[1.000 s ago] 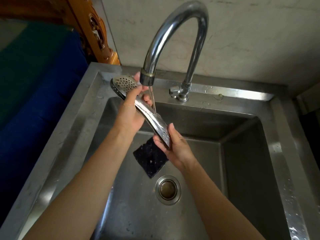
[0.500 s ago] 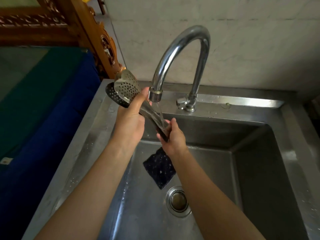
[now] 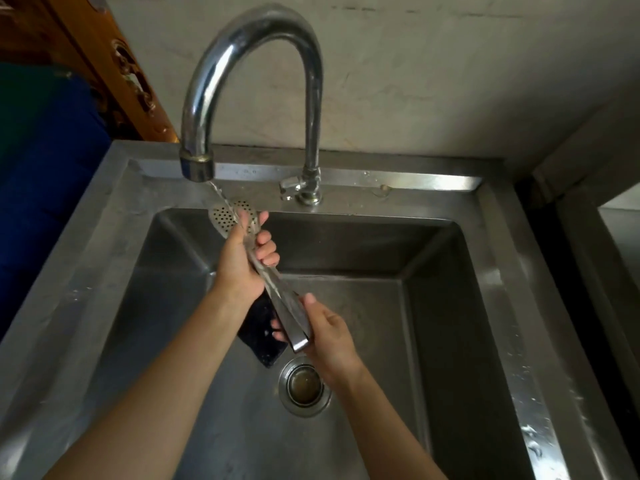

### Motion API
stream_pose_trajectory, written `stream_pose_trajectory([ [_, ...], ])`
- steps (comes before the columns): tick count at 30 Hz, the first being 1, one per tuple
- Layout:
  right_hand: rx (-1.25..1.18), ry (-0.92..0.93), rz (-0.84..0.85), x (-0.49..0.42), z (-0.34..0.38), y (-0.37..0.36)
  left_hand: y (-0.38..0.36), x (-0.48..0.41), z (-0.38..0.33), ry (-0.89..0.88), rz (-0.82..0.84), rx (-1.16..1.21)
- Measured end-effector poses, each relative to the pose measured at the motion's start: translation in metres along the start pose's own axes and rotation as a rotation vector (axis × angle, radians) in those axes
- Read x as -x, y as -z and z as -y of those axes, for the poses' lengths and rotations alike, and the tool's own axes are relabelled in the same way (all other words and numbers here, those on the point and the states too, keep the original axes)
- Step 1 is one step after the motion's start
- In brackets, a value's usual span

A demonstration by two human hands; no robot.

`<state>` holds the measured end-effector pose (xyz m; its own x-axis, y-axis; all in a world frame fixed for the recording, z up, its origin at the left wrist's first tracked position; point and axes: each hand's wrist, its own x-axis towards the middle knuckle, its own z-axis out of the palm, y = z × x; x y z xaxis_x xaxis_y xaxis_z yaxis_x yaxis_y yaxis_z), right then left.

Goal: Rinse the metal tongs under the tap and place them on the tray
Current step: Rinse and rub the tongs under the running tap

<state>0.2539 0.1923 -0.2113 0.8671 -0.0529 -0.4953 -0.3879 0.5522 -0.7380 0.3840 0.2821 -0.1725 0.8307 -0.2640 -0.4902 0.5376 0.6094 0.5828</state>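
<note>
Steel perforated-head tongs [image 3: 277, 289] run diagonally, heads far-left under tap stream; left hand [image 3: 242, 261] grips mid-shaft, right hand [image 3: 325, 334] holds hinge end. No tray visible.

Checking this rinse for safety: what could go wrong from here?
The wet tongs may slip from the left hand or right hand and fall onto the dark sponge below. The stream lands only near the perforated heads, so the hinge end may go unrinsed.
</note>
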Motion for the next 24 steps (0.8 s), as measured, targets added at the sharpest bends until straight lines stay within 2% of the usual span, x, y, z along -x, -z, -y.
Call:
stream_pose_trajectory([
  [5, 0.269, 0.041, 0.131, 0.018, 0.025, 0.006, 0.004, -0.009, 0.009, 0.143, -0.039, 0.135],
  [8, 0.604, 0.132, 0.053, 0.023, 0.042, 0.003, 0.005, -0.013, 0.02, 0.187, -0.111, 0.235],
  [12, 0.797, 0.171, -0.056, 0.029, 0.059, -0.011, 0.004, -0.018, 0.029, 0.217, -0.25, 0.299],
  [15, 0.964, 0.194, -0.088, 0.031, 0.067, -0.021, 0.002, -0.019, 0.03, 0.187, -0.328, 0.215],
  [20, 1.278, 0.304, -0.108, 0.035, 0.074, -0.036, 0.002, -0.021, 0.02, 0.178, -0.362, 0.023],
  [22, 1.532, 0.409, -0.129, 0.041, 0.068, -0.045, 0.002, -0.023, 0.013, 0.193, -0.349, -0.064],
  [24, 1.822, 0.518, -0.258, 0.047, 0.054, -0.049, 0.002, -0.025, 0.006, 0.219, -0.349, -0.142],
])
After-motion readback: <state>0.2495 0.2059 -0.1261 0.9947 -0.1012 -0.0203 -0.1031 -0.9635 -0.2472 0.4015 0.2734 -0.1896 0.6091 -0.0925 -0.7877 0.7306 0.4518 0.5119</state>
